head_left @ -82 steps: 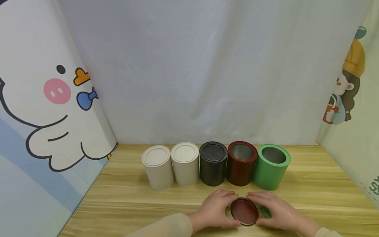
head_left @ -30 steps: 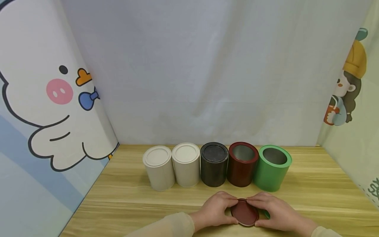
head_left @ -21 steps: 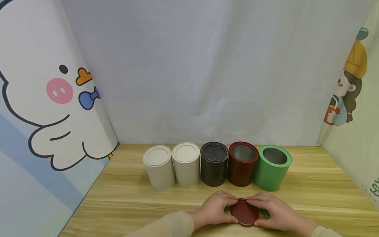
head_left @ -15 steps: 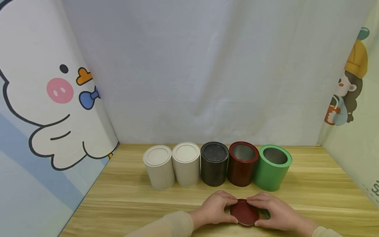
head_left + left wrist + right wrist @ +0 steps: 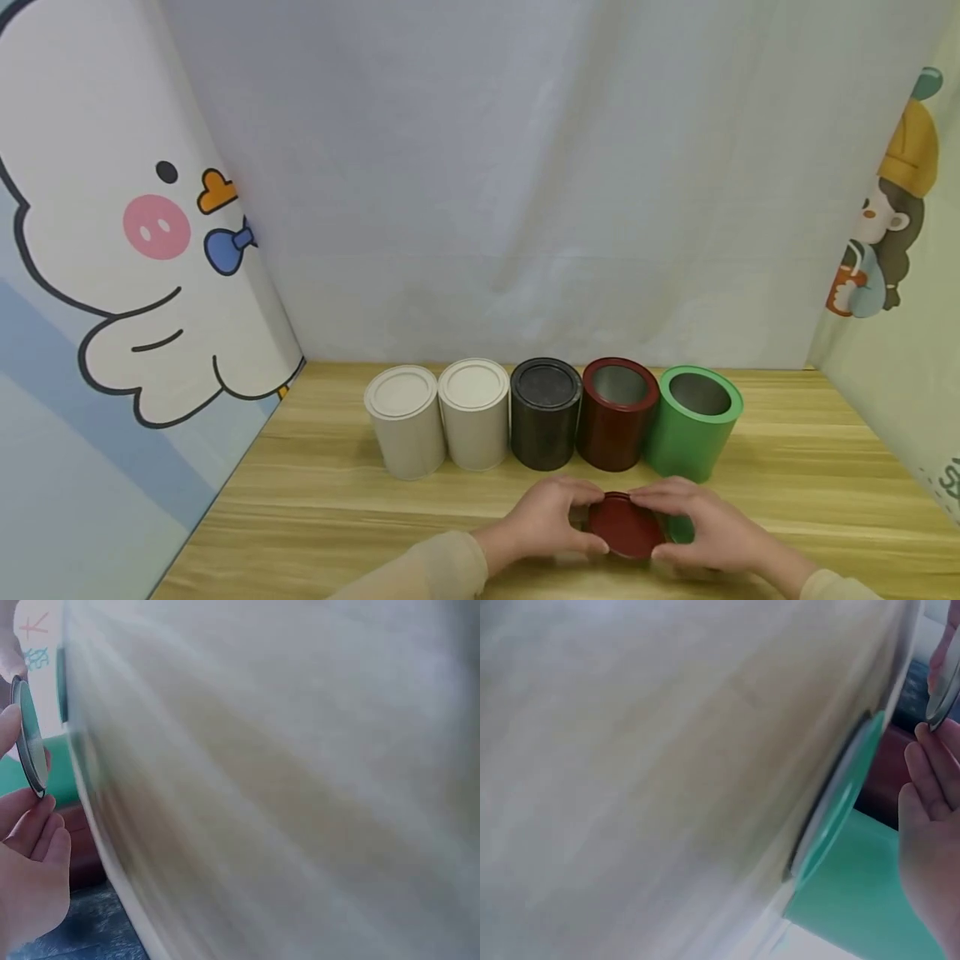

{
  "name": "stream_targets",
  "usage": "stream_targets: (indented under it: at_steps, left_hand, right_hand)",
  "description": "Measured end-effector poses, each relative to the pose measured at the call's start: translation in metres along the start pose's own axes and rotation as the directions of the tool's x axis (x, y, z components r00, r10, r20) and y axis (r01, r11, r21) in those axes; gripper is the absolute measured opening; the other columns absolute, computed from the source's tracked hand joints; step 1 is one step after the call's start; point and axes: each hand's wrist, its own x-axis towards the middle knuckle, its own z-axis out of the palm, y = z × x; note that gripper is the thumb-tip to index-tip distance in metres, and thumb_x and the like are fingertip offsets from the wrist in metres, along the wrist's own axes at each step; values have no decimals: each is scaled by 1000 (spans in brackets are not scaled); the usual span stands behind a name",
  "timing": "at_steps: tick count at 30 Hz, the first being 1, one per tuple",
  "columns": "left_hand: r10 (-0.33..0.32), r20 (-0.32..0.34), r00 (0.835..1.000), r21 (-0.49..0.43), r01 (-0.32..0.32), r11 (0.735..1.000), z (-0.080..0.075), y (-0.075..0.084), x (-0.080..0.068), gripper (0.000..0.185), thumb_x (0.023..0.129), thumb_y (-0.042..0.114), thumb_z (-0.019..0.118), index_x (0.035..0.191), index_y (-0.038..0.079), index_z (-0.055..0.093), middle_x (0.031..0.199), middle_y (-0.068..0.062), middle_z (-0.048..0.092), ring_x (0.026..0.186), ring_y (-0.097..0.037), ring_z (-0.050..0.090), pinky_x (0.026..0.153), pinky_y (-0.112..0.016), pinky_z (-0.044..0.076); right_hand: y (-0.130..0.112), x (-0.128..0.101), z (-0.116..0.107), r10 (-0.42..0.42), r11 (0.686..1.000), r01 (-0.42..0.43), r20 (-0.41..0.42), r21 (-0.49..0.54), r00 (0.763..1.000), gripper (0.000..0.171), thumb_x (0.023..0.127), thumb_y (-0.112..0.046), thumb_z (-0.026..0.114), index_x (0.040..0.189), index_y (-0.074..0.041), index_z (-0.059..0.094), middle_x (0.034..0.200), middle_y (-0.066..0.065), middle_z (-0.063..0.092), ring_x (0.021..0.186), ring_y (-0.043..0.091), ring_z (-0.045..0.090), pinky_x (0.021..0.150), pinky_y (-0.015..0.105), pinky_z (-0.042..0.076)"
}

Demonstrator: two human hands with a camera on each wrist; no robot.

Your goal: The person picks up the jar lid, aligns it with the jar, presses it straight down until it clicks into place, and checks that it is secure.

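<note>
Both hands have lifted the red lid (image 5: 625,527) slightly off the wooden surface (image 5: 315,508) since the earlier frames, tilting it toward the row of cans. From the head view, the left hand (image 5: 542,521) and right hand (image 5: 708,527) pinch the lid's edges with curled fingers, just before the open red can (image 5: 615,414) and green can (image 5: 692,422); a green lid (image 5: 681,528) lies under the right hand. On the left wrist view, fingers (image 5: 30,825) grip the lid's rim (image 5: 28,739) edge-on. On the right wrist view, fingers (image 5: 930,780) hold the rim (image 5: 943,682), with the green lid (image 5: 832,810) flat on the surface.
</note>
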Motion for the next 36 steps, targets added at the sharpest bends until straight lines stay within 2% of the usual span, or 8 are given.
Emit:
stream_targets:
  at_steps: [4,7,12,20,27,32,36]
  left_hand:
    - [-19,-19,1000,-16,18,1000,-6,0,3,54,79,34,86,122,6,71,120,1,68,113,-7,58,96,-16,42]
    - [-44,-36,998,-69,41,997,-11,1,4,55,78,34,86,123,7,70,121,3,68,114,-8,57,97,-19,43]
    - [-90,-50,995,-139,82,987,-20,4,5,57,80,34,85,127,8,68,125,3,64,119,-10,53,100,-24,43]
    - [-119,-107,987,-177,99,979,-32,13,8,60,80,33,85,131,8,65,129,2,61,122,-12,51,101,-27,44]
    - [-79,-175,981,-150,53,987,-44,19,13,63,79,30,86,133,7,63,131,-1,61,123,-15,51,101,-27,43]
    - [-44,-201,979,-74,29,997,-54,23,16,66,79,31,86,136,7,61,133,-3,59,126,-17,50,103,-27,43]
    - [-42,-209,977,-51,32,998,-61,26,19,67,80,31,85,137,7,60,134,-4,59,126,-18,51,104,-28,42]
  right_hand:
    - [-3,5,-6,23,998,-22,-27,52,999,56,79,-26,85,129,-10,66,125,0,65,112,11,54,83,27,51]
    - [-5,9,-10,39,996,-35,-49,78,998,56,79,-22,86,130,-9,66,125,1,64,112,11,53,81,28,52]
    - [-6,13,-14,46,997,-41,-82,66,996,61,76,-18,87,132,-10,64,127,2,63,116,9,51,85,26,51]
    - [-10,20,-22,38,995,-24,-151,95,988,68,73,-11,88,135,-8,61,130,6,62,119,9,50,91,20,46]
    - [-17,29,-27,88,993,-72,-187,95,978,71,74,-8,88,138,-7,58,136,5,57,125,7,47,96,16,41]
    - [-18,36,-32,66,997,-55,-219,56,973,74,70,-7,89,138,-5,58,137,7,57,127,7,45,100,15,36]
    - [-18,41,-38,32,998,-19,-245,56,969,76,68,-6,90,137,-4,58,137,7,57,128,8,45,103,14,32]
